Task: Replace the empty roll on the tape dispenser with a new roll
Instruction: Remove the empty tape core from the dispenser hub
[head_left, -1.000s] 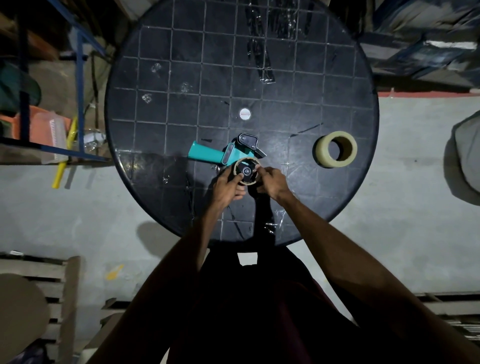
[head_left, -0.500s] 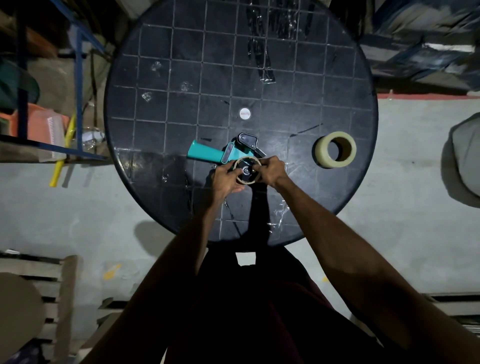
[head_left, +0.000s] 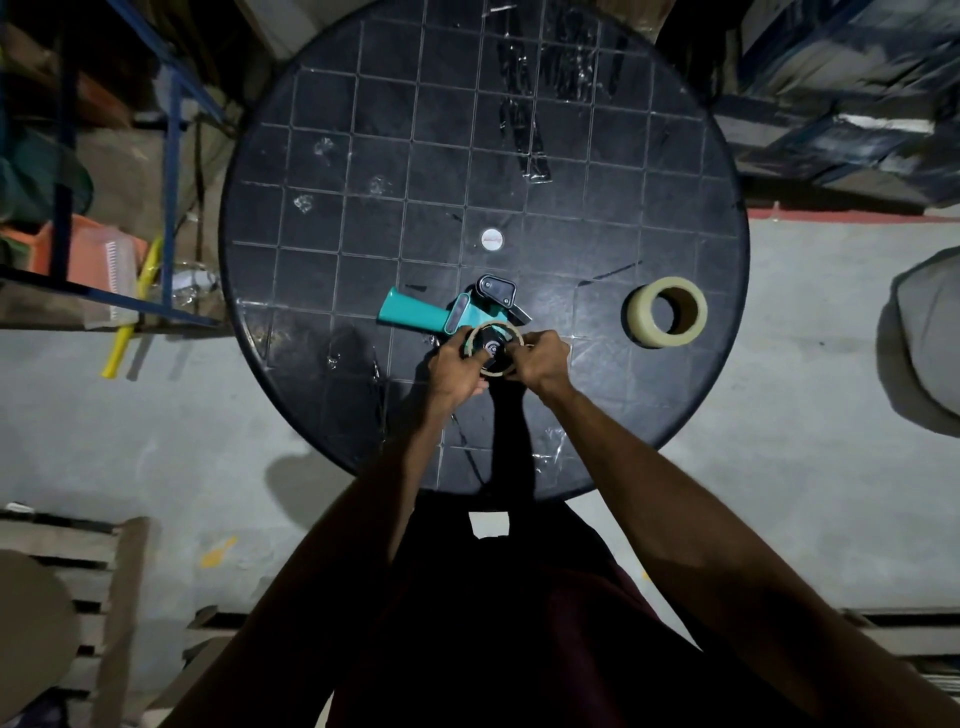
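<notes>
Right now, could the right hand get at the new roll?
Probably yes, once it lets go: the right hand pinches the empty core, and bare table lies between it and the new roll.

The scene was dim, lit from above and behind the person, whose shadow fell forward across the table (head_left: 322, 218). Faint glare showed on the tabletop's glossy patches. Corners sank into darkness, and straight lines bowed near the edges. Focus stayed reasonably sharp at centre.

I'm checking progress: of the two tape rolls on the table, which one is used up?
The empty roll on the teal dispenser, a thin bare ring gripped by both hands. The new roll stands apart to the right, thick with tape.
</notes>
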